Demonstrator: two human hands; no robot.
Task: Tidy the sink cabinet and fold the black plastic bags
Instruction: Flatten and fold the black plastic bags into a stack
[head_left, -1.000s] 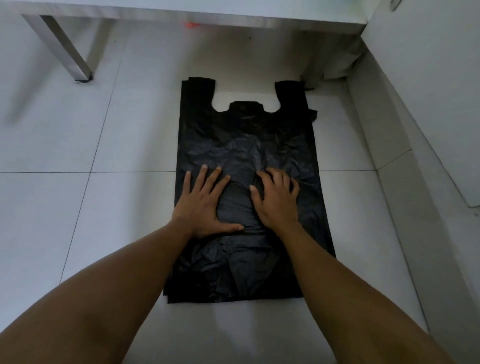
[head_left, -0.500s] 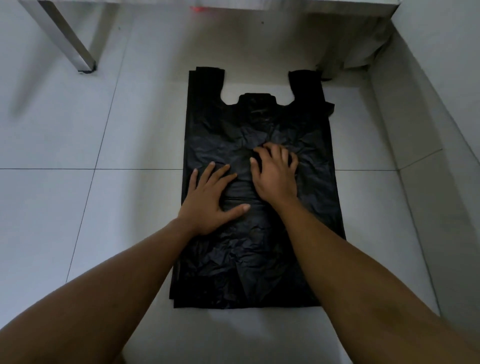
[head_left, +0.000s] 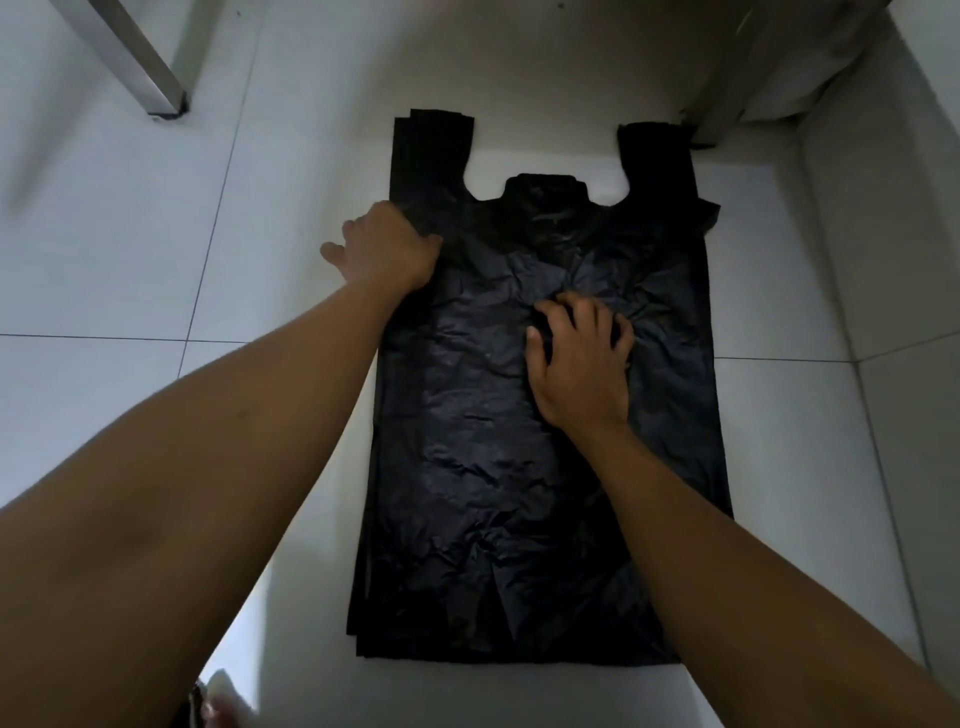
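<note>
Head view. A stack of black plastic bags (head_left: 467, 467) is lying flat on a white tiled floor (head_left: 130, 234). The closed bottom edge is lying near and the two handles are pointing far: the left handle (head_left: 431, 145) and the right handle (head_left: 654, 156). Several layered edges are showing along the stack's left side.

The left hand (head_left: 387, 247) is sitting at the stack's left edge, just below the left handle. Its fingers are curling over that edge and grasping the plastic, with the fingertips hidden. The right hand (head_left: 579, 369) is resting on the middle of the stack, slightly right of centre. Its fingers are bending and their tips are pressing down on the wrinkled plastic without closing around it.

The left forearm (head_left: 234, 441) is crossing the floor from near left and covering part of the stack's left edge. The right forearm (head_left: 727, 545) is lying over the near right part of the stack and hiding that corner.

A metal table leg (head_left: 140, 62) is standing at far left, well apart from the bags. A pale crumpled sheet (head_left: 779, 67) is hanging at far right, beyond the right handle. A white wall (head_left: 909, 312) is running along the right side, near the stack's right edge. A blurred object at the near left corner is too unclear to identify.
</note>
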